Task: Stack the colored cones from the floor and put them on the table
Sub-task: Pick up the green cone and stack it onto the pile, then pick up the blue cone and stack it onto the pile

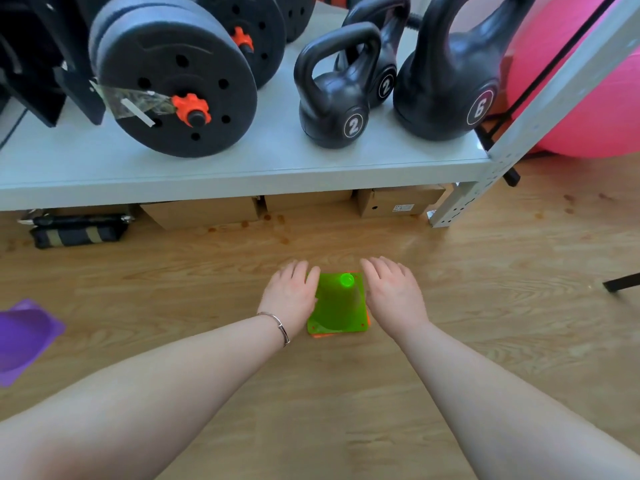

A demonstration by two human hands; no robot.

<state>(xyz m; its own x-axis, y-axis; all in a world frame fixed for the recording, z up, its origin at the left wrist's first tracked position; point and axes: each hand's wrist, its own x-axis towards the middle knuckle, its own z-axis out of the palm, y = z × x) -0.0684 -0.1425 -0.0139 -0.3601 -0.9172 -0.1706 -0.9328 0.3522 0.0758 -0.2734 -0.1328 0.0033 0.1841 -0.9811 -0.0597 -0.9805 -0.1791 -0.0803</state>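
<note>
- Three cones on the wooden floor: one green cone standing upright, one orange cone under it with only edges of its base showing, and one purple cone apart at the left edge.
- Two bare hands: left hand and right hand, one on each side of the green cone, fingers spread.
- One bracelet.
- Three black kettlebells on the shelf: two marked 2, the nearer and the farther, and one marked 6.
- Three cardboard boxes under the shelf, at left, middle and right.
- One pink ball.
</note>
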